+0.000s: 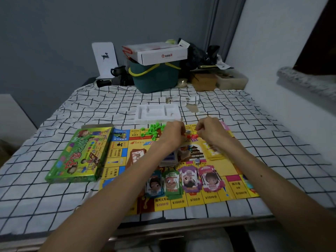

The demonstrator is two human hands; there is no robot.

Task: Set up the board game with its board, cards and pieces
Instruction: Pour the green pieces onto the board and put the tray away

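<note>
Rear wall [54, 33] grey-blue; right wall [263, 42] white; grey curtain [223, 24] in the corner between. White cloth [54, 206], black grid, covers the surface. Light dim.

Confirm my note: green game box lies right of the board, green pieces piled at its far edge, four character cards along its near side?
One error: the head view shows the green game box lying left of the board, not right. The green pieces and four character cards sit as noted.
</note>
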